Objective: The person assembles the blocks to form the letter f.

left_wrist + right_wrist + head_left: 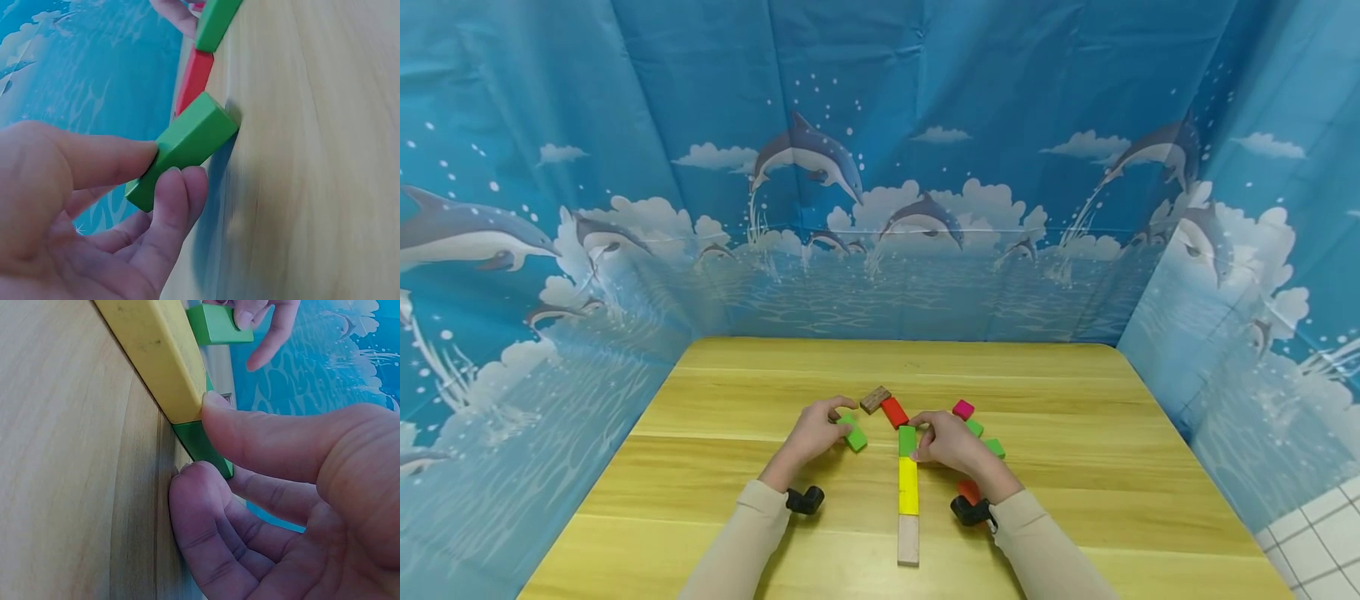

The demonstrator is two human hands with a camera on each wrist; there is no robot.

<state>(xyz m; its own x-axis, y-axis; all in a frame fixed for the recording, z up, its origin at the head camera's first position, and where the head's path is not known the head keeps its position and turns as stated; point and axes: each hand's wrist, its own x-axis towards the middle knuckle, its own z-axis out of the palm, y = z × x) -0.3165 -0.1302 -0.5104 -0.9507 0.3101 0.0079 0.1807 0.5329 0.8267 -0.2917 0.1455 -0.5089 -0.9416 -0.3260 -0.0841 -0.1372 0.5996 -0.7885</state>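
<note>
My left hand (816, 432) pinches a green block (187, 137) between thumb and fingers. The block is tilted, one end close to the wooden tabletop. My right hand (951, 442) holds another green block (907, 440) at the far end of a straight row, thumb near its joint with the yellow block (908, 486). In the right wrist view, the fingertips (197, 478) lie by the green block's side, close to the table. A pale wooden block (907, 542) forms the near end of the row. Just beyond the row, a red block (894, 412) slants up-left to a brown block (875, 399).
Right of the row lie a magenta block (963, 409) and two green blocks (974, 427). An orange-red piece (970, 491) is partly hidden under my right wrist. A dolphin-printed curtain (880, 167) hangs behind the table (760, 358).
</note>
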